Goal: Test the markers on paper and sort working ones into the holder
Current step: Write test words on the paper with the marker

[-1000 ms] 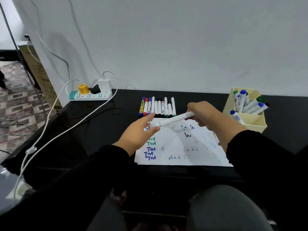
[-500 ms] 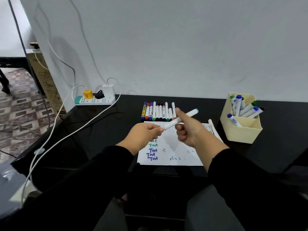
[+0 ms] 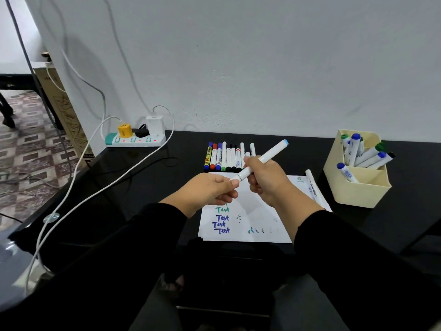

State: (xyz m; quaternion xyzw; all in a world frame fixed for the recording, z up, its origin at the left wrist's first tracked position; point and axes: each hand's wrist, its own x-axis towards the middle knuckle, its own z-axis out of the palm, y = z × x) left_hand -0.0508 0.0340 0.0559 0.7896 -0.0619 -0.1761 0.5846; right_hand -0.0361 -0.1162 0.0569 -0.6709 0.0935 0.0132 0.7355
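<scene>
- A person seated at a black desk (image 3: 298, 149) holds a white marker (image 3: 262, 158) above a sheet of paper (image 3: 253, 211), the marker tilted with its light-blue end up and to the right.
- The right hand (image 3: 265, 180) is wrapped around the marker's barrel, fingers curled about it.
- The left hand (image 3: 210, 189) pinches the marker's lower white end between thumb and fingers; whether that end is a cap seated on the barrel or partly pulled off cannot be told.
- The paper lies flat on the desk beneath both hands, bearing the word "Test" written several times in green and blue down its left side, with small scribbles near its lower edge.
- A row of markers (image 3: 226, 156) lies side by side just beyond the paper's far edge, with blue, red, green and black caps among them.
- One more white pen (image 3: 313, 185) lies on the paper's right edge, near the holder.
- A cream holder (image 3: 358, 189) stands on the desk to the right, well apart from the hands, with blue- and green-capped markers leaning inside it.
- At the desk's far left corner, a power strip (image 3: 136, 139) carries a yellow plug, a black plug and a white charger, with a white cable (image 3: 95, 194) trailing across the desk.
</scene>
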